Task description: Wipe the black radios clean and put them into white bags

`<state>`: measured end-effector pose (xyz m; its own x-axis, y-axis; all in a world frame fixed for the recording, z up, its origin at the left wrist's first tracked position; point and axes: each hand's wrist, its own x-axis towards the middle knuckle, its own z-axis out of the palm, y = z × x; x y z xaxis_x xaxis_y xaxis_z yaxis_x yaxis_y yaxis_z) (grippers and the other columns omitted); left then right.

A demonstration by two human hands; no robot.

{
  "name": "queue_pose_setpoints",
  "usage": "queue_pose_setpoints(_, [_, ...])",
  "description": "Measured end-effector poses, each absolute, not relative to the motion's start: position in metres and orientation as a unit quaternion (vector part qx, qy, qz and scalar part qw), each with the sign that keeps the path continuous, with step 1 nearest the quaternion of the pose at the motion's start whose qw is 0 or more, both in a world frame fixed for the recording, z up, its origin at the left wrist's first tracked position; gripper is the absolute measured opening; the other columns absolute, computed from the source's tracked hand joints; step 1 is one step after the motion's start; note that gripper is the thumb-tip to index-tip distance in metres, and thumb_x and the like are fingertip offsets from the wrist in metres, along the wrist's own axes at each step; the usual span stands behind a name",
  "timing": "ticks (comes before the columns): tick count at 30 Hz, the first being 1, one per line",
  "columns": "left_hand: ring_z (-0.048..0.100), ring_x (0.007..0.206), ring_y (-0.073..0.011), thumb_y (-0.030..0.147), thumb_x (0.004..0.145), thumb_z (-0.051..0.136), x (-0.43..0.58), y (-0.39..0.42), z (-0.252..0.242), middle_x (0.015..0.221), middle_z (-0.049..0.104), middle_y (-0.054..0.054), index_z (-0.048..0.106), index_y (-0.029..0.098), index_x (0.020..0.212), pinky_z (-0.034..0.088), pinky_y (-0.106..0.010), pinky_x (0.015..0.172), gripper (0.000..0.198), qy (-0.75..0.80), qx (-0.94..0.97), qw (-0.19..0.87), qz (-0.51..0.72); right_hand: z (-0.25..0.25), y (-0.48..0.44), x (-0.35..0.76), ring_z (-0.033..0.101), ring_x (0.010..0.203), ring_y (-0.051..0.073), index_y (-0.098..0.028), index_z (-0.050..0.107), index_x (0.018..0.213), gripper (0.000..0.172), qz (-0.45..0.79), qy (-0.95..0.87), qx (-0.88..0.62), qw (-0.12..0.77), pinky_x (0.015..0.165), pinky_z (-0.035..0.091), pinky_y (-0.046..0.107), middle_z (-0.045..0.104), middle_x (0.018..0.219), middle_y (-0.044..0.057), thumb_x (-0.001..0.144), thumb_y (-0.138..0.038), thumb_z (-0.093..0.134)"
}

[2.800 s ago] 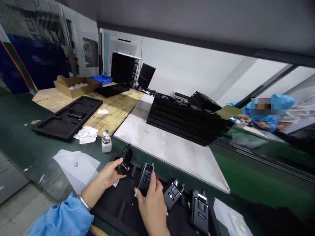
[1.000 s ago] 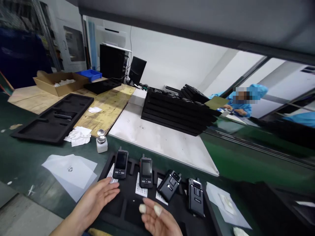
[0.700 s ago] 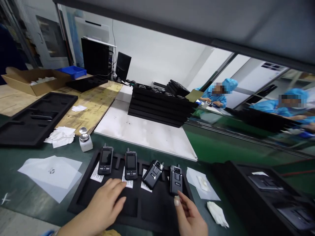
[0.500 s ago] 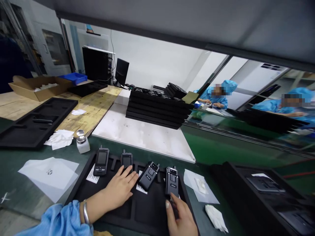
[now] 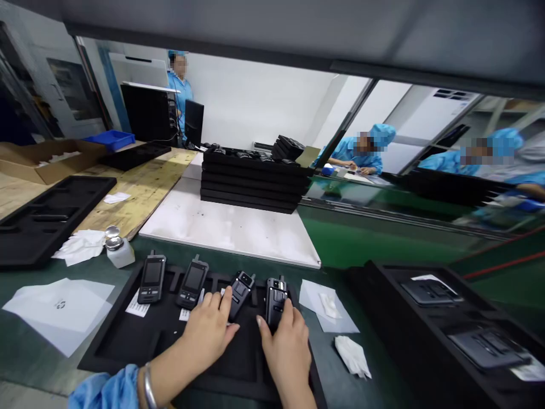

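Four handheld radios lie in a row in a black foam tray. The two on the left, a first radio and a second radio, show screens and keypads. Two more lie back side up: a tilted third radio and a fourth radio at the right. My left hand rests stretched fingers on the third radio, its thumb apart near the lower end. My right hand has thumb and fingers on either side of the fourth radio's lower part. White labels show beneath some radios.
Left of the tray are a pump bottle, crumpled tissues and white sheets. At right, another sheet, a wipe and a black tray with radios. Stacked trays stand behind; co-workers sit beyond.
My left hand has moved right from the second radio to the third. My right hand has moved up, thumb and fingers now flanking the fourth radio. A person now shows behind the monitors.
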<state>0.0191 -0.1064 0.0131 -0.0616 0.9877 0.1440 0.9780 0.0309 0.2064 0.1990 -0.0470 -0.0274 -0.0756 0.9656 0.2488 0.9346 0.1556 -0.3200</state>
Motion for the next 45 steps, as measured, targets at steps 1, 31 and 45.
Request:
queue_pose_setpoints(1, [0.059, 0.106, -0.0354, 0.029, 0.08, 0.072, 0.029, -0.101, 0.012, 0.115, 0.062, -0.02, 0.039, 0.008, 0.147, 0.054, -0.046, 0.085, 0.077, 0.732, 0.669, 0.037, 0.121, -0.027, -0.046, 0.196, 0.052, 0.106, 0.039, -0.002, 0.037, 0.143, 0.072, 0.042, -0.732, -0.653, 0.189, 0.08, 0.048, 0.045, 0.051, 0.126, 0.026, 0.09, -0.05, 0.047])
queue_pose_setpoints(31, [0.067, 0.065, -0.0185, 0.029, 0.097, 0.046, 0.043, -0.065, -0.002, 0.08, 0.069, -0.016, 0.058, 0.006, 0.094, 0.054, -0.026, 0.057, 0.026, 0.328, -0.095, 0.689, 0.639, -0.033, 0.003, 0.221, 0.067, 0.105, 0.024, -0.015, 0.068, 0.104, 0.029, 0.874, -0.096, -0.297, 0.372, 0.089, 0.054, 0.042, 0.069, 0.116, 0.015, 0.088, -0.035, 0.055])
queue_pose_setpoints(45, [0.072, 0.091, -0.0256, 0.025, 0.093, 0.057, 0.03, -0.104, 0.015, 0.095, 0.071, -0.022, 0.064, 0.006, 0.088, 0.055, -0.034, 0.091, 0.02, 0.435, -0.071, 0.68, 0.586, -0.021, -0.051, 0.257, 0.067, 0.106, 0.027, -0.01, 0.072, 0.099, 0.035, 0.838, -0.203, -0.375, 0.34, 0.094, 0.054, 0.039, 0.071, 0.11, 0.018, 0.075, -0.036, 0.076])
